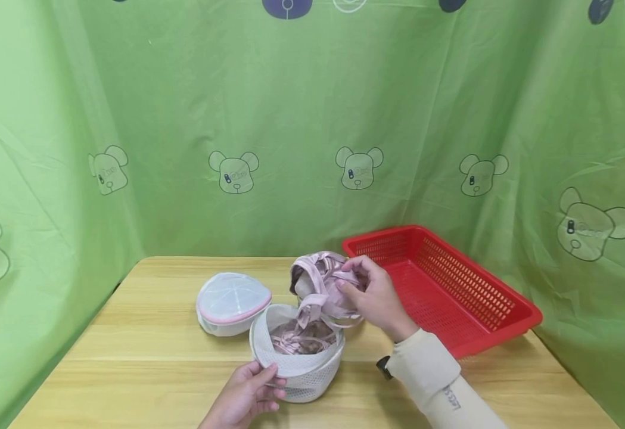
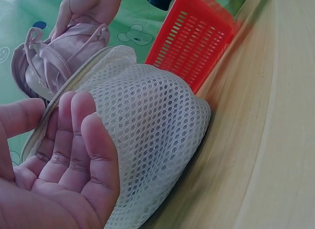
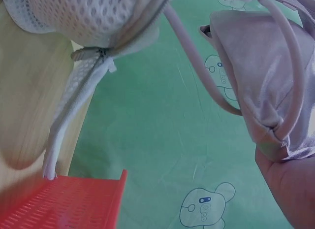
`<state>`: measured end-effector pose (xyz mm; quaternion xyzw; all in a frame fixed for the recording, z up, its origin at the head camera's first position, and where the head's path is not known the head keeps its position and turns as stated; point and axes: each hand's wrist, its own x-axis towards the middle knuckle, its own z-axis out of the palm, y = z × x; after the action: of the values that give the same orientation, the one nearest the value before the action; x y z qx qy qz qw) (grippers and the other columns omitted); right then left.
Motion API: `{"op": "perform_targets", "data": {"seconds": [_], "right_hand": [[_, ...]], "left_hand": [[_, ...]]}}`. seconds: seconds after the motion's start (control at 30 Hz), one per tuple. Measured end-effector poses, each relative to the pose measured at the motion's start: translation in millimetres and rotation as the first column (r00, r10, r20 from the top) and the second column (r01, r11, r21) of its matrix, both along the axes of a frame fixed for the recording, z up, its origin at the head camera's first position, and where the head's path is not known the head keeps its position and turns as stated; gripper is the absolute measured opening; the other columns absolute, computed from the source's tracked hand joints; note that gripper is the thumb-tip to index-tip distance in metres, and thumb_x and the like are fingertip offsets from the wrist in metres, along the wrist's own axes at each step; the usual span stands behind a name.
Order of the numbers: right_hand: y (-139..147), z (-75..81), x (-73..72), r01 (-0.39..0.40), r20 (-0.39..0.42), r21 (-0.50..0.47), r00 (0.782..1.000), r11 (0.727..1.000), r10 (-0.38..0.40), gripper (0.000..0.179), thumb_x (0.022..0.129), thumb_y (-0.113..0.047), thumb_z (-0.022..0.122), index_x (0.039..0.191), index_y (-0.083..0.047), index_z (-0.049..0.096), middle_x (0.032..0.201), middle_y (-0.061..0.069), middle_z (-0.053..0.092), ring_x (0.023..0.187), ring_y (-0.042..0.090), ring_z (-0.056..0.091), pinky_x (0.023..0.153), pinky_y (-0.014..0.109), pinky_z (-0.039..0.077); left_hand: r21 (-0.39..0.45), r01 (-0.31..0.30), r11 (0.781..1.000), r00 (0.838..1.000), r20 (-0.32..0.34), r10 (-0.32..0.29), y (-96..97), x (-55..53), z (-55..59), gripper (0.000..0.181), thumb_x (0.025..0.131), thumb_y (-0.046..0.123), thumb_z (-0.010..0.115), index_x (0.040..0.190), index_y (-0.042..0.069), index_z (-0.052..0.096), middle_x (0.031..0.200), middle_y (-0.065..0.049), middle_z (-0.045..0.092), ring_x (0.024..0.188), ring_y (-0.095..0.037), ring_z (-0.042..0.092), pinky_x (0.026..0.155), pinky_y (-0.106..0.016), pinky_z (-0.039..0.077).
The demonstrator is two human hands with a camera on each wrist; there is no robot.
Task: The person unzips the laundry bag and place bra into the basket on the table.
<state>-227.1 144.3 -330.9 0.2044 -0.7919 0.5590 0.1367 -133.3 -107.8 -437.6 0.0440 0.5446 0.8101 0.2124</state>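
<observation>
My right hand grips a dusty-pink bra above the back rim of a white mesh laundry bag. One strap of the bra hangs down over the bag's opening. Inside the bag, pinkish fabric with thin straps shows. At the near left rim my left hand pinches the zippered edge, thumb on top and fingers along the outer mesh. In the left wrist view the bag's zipper is undone along the rim. The right wrist view shows a bra cup and strap close up.
Left of the open bag sits a second white mesh bag with pink trim, its top closed. A red perforated plastic basket stands at the right of the wooden table. Green curtain hangs behind and on both sides.
</observation>
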Motion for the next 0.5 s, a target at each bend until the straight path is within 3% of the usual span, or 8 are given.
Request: {"op": "perform_targets", "data": {"seconds": [0.5], "right_hand": [[16,13.0,-2.6,0.048,-0.076,0.008,0.996,0.999,-0.047,0.021,0.085,0.002,0.069,0.103,-0.001,0.057,0.095,0.012,0.064,0.081,0.017,0.056,0.068,0.023,0.047]], "left_hand": [[-0.010,-0.002,1.000,1.000,-0.004,0.002,-0.6,2.0,1.7,0.019,0.098,0.026,0.057,0.103,0.007,0.055,0.093,-0.001,0.063,0.079,-0.009,0.063,0.069,-0.023,0.052]]}}
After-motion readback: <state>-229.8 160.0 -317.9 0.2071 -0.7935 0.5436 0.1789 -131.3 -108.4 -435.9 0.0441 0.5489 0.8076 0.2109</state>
